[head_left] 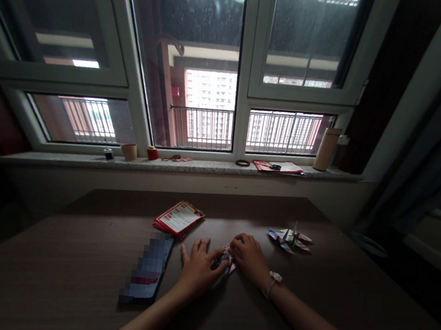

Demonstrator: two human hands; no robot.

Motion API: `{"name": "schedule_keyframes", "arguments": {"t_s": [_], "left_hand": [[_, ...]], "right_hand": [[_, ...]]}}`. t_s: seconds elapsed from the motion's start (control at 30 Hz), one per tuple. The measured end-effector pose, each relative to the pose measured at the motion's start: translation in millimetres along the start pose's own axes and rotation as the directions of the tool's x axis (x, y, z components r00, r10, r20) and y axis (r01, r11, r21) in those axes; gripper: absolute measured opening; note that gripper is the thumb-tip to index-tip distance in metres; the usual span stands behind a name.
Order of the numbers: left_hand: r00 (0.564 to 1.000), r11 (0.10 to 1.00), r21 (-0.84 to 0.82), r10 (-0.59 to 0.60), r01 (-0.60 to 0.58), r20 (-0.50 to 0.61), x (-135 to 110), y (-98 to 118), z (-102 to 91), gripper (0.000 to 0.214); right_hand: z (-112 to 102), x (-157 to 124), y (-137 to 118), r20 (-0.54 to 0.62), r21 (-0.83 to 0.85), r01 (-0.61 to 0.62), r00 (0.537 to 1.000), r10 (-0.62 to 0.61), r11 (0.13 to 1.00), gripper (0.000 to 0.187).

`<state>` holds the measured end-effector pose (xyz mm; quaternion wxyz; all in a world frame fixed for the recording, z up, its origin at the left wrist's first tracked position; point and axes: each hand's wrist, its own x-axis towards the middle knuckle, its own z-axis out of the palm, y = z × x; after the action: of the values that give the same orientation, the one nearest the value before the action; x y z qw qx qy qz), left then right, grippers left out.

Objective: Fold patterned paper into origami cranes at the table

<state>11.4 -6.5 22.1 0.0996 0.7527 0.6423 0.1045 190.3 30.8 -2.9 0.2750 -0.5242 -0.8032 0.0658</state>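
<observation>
Both my hands rest on a dark wooden table (55, 268) and work a small folded piece of printed paper (227, 260) between them. My left hand (196, 267) lies with its fingers partly spread and its thumb pressed on the paper. My right hand (248, 256) has its fingers curled and pinched on the paper's right side; a bracelet sits on that wrist. A finished paper crane (290, 240) stands on the table just right of my right hand. A stack of red and white leaflets (178, 218) lies beyond my left hand.
A dark phone (148, 271) lies flat left of my left hand. On the stone windowsill (212, 169) stand two small cups, a beige flask (327, 148), a bracelet, scissors on red papers. A dark curtain hangs at the right.
</observation>
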Motion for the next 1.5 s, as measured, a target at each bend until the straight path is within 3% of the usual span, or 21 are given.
{"name": "schedule_keyframes", "arguments": {"t_s": [0.43, 0.73, 1.5], "left_hand": [[0.999, 1.0, -0.019, 0.001, -0.002, -0.042, -1, 1, 1.4, 0.051], [0.999, 1.0, -0.021, 0.002, -0.003, -0.037, -2, 1, 1.4, 0.052], [0.998, 1.0, -0.023, 0.014, -0.015, -0.065, 1, 0, 5.3, 0.049]], "right_hand": [[1, -1, -1, -0.015, -0.01, -0.002, 1.0, 0.002, 1.0, 0.017], [3, 1, 8, 0.033, 0.107, -0.058, 0.998, 0.054, 0.993, 0.018], [-1, 2, 0, 0.002, 0.034, -0.075, 0.997, 0.075, 0.997, 0.014]]}}
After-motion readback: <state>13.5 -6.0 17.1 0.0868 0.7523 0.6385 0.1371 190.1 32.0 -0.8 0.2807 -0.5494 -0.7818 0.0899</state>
